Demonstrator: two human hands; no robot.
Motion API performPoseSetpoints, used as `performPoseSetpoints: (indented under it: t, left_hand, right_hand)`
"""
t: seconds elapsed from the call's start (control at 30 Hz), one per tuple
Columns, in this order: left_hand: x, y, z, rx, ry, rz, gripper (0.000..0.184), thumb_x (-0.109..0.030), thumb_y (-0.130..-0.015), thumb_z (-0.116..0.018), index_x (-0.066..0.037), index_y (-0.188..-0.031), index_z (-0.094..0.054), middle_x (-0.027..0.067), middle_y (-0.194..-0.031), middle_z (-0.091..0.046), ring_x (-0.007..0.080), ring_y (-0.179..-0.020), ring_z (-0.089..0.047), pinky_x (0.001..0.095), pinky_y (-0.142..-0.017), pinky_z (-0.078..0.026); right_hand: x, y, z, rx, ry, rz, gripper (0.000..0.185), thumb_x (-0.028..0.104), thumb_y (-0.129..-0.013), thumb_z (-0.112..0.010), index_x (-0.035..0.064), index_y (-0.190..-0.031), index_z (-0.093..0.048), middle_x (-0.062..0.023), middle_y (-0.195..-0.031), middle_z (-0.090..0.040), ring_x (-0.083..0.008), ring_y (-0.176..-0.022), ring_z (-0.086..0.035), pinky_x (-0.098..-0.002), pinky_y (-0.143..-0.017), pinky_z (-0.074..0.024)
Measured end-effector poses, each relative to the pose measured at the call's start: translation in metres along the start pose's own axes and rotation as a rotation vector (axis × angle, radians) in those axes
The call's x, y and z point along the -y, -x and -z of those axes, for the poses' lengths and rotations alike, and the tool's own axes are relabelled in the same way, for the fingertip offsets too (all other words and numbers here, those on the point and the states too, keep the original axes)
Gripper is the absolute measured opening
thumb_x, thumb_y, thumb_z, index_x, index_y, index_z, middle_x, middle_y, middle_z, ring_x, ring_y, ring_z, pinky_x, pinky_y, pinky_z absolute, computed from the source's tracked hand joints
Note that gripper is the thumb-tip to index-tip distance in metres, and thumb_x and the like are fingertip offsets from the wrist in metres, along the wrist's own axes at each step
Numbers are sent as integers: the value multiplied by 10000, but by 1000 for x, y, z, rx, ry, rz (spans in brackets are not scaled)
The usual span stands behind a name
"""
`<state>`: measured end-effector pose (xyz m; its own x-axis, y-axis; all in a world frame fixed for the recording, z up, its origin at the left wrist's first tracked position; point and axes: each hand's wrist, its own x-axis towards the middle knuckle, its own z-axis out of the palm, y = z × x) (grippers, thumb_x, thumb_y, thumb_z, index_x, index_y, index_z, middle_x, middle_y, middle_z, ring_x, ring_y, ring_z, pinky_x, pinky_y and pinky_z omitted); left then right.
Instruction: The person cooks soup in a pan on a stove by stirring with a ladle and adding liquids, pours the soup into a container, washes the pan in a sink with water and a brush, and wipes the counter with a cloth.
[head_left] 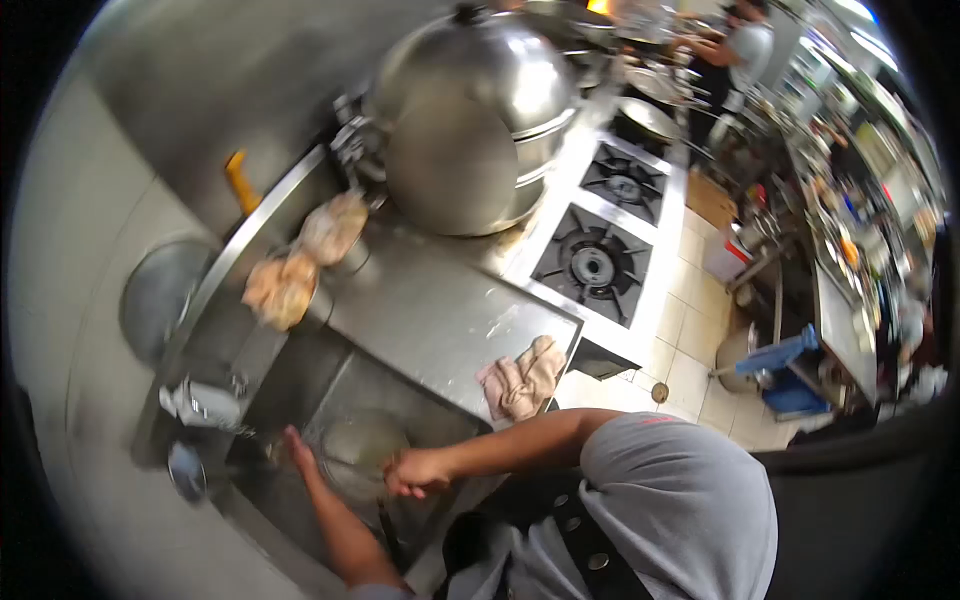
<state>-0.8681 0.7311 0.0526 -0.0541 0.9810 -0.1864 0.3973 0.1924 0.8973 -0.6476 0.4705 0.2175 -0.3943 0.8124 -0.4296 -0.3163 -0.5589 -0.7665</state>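
Observation:
My left hand (299, 452) is over the steel sink (305, 505), by its left wall; it is seen edge-on and blurred, with the fingers looking stretched out and nothing visible in them. To its right, my right hand (418, 472) is closed over the sink. A thin handle (350, 464) runs leftward from that fist; what it belongs to is smeared. Between the hands, low in the basin, a pale round shape (365, 445) shows, too blurred to name. A dark, narrow thing (387, 525) hangs below my right hand.
A crumpled pink cloth (524, 380) lies on the steel counter (430, 310). Beyond are a large domed steamer pot (455, 130) and gas burners (592, 266). Two containers with tan, bundled tops (282, 288) stand behind the sink. Another person (735, 55) works at the far stoves.

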Motion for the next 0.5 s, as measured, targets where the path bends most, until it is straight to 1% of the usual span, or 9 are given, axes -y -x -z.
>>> performPoseSetpoints:
  t: [0.03,0.07,0.1,0.13,0.2,0.27,0.4,0.47,0.5]
  left_hand:
    - [28,-1,15,180,-375,-249,515,-367,-961,-436,-21,-1342,-436,132,-1421,-410,277,-1305,-389,401,-1078,-289]
    - [44,-2,34,371,-755,-458,474,-359,-998,-329,-69,-1355,-446,111,-1421,-419,257,-1343,-347,408,-1114,-230]
    - [-35,41,51,485,-1113,-526,443,-336,-1002,-280,-136,-1363,-440,49,-1447,-385,213,-1360,-315,480,-1133,-160]
    - [-75,68,59,478,-1202,-395,452,-370,-994,-269,-159,-1364,-420,4,-1475,-333,169,-1391,-241,542,-1131,-90]
    - [-86,64,85,478,-1456,-514,472,-389,-991,-265,-191,-1406,-370,-19,-1506,-267,143,-1421,-126,566,-1127,-41]
    - [-81,56,95,261,-1485,-618,477,-379,-983,-295,-179,-1408,-375,-44,-1527,-213,133,-1425,-94,568,-1129,-25]
    - [-102,51,86,61,-1330,-391,535,-441,-985,-260,-154,-1429,-346,-33,-1552,-154,162,-1438,-57,546,-1134,-10]
    - [-101,41,52,-73,-874,-174,594,-498,-969,-255,-133,-1427,-352,67,-1556,-131,215,-1441,-64,529,-1138,-7]
    - [-107,40,40,-130,-613,-94,567,-483,-966,-287,-115,-1385,-389,101,-1476,-219,237,-1365,-167,526,-1074,-103]
  right_hand:
    - [41,25,-10,-135,-176,-185,91,133,-829,-570,78,-760,-551,15,-582,-473,-79,-405,-412,-224,-344,-298]
    - [52,29,-4,-97,-424,-258,95,124,-848,-564,79,-766,-550,38,-572,-425,-57,-405,-361,-203,-346,-260]
    - [25,9,24,27,-572,-309,83,102,-861,-551,46,-915,-581,48,-578,-386,-42,-409,-319,-195,-350,-246]
    - [57,27,16,41,-679,-291,263,78,-865,-546,-5,-1115,-537,46,-587,-389,-44,-403,-308,-194,-340,-235]
    - [66,33,29,208,-721,-359,439,93,-862,-561,-3,-1264,-412,18,-597,-425,-76,-423,-381,-215,-332,-284]
    - [84,42,28,203,-646,-333,409,60,-862,-543,-22,-1248,-439,7,-618,-445,-86,-414,-385,-218,-343,-312]
    - [111,43,19,175,-428,-215,359,37,-855,-541,-29,-1206,-501,-22,-612,-472,-103,-393,-431,-230,-347,-359]
    - [118,40,8,110,-75,-194,365,39,-853,-540,-52,-1204,-498,-23,-610,-485,-106,-396,-448,-234,-351,-377]
    - [118,39,-3,41,181,-200,373,47,-852,-543,-67,-1203,-494,-24,-612,-492,-107,-398,-455,-234,-354,-386]
